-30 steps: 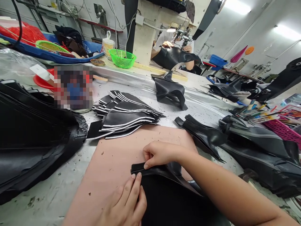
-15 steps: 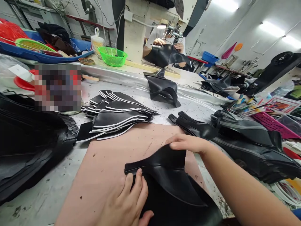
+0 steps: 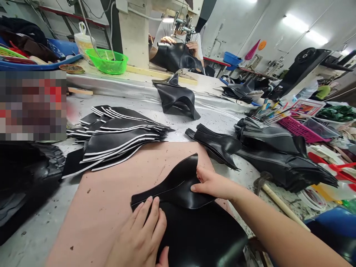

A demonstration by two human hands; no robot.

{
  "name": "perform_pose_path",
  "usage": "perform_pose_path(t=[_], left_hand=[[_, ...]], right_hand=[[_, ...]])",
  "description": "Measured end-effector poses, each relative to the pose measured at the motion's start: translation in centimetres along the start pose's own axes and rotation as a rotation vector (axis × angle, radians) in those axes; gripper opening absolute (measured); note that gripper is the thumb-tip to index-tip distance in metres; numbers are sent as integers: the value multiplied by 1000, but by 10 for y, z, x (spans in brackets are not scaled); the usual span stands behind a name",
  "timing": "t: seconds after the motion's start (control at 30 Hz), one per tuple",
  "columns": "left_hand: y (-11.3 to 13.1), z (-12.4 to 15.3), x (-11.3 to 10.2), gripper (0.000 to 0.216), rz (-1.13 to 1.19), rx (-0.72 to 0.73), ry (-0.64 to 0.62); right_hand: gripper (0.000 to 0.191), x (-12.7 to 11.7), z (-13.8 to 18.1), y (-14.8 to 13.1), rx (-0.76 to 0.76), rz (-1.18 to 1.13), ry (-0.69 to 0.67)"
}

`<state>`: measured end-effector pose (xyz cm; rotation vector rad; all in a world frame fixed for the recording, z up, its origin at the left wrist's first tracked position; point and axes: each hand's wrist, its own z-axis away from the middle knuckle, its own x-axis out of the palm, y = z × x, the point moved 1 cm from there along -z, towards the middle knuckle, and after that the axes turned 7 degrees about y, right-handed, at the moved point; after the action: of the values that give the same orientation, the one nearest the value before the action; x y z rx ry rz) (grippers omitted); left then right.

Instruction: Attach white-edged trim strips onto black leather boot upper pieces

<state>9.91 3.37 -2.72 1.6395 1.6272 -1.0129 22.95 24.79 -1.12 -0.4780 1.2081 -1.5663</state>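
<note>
Cluttered workshop counter (image 3: 33, 230), pink mat (image 3: 111, 196): leather piece (image 3: 178, 185) lies left-right, narrow end pointing left under flat, joined fingers of the left hand (image 3: 139, 237); right hand (image 3: 214, 183) touches the wide end, grip unclear.

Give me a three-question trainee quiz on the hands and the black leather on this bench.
1. True or false: the left hand lays its fingers flat on the black leather piece.
2. Multiple choice: the narrow end of that piece lies on A) the pink mat, B) a green basket, C) a blue tray.
3. Fill in: the hammer lies on the bench to the ___ of the right hand.

Key: 1 true; 2 A; 3 right.
</note>
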Motion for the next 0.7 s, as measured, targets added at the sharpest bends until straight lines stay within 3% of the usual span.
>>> perform_pose_path(t=[0.17,0.27,0.37,0.5,0.7], left_hand=[[6,-11,-2,55,-13,71,-127],[9,-17,-3,52,-5,52,-186],[10,-22,-2,48,23,16,-186],[13,-27,2,50,14,69,-132],[22,-35,11,86,-118,143,-155]], right_hand=[[57,-6,-7,2,-128,75,-63],[57,-8,-12,2,-75,37,-6],[52,-11,-15,1,0,87,55],[38,-9,-15,0,-21,228,100],[34,-7,-8,-2,-65,489,270]])
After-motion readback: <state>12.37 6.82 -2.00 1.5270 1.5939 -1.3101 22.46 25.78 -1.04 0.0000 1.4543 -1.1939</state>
